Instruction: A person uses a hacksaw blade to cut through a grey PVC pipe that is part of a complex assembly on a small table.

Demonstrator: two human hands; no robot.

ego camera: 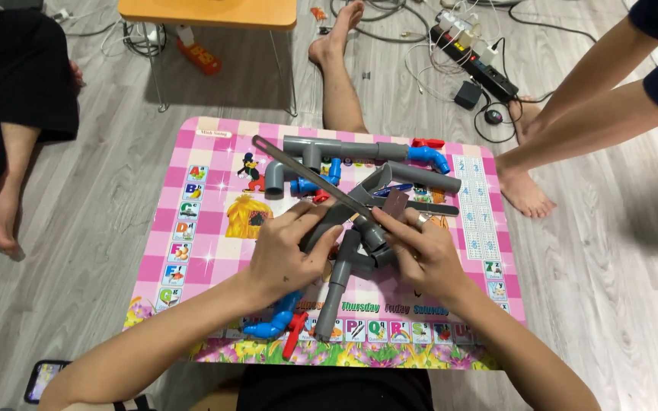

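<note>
At the middle of the pink checkered worktop (192, 228), the left hand (287, 255) is curled closed over a grey pipe assembly (348, 255), pinning it down near its upper joint. The right hand (420, 255) pinches a small dark piece (395, 204), possibly sandpaper or a fitting; the view is too blurred to tell which. A long flat metal blade (306, 173), perhaps a hacksaw blade, lies slanted across the pipes just above both hands. One straight grey pipe leg (331, 304) of the assembly points down towards the person.

Beyond the hands lie a grey tee run with a blue elbow (429, 157) and a red valve handle (426, 142). Near the front edge sit a blue fitting (272, 323) and a red piece (293, 335). The work seems to be at the fitting or trimming of a joint; any next move calls for a steady left-hand hold while the right works at the joint.

On the wooden floor (100, 228) beyond sits a power strip (481, 68), with other people's bare legs around.
</note>
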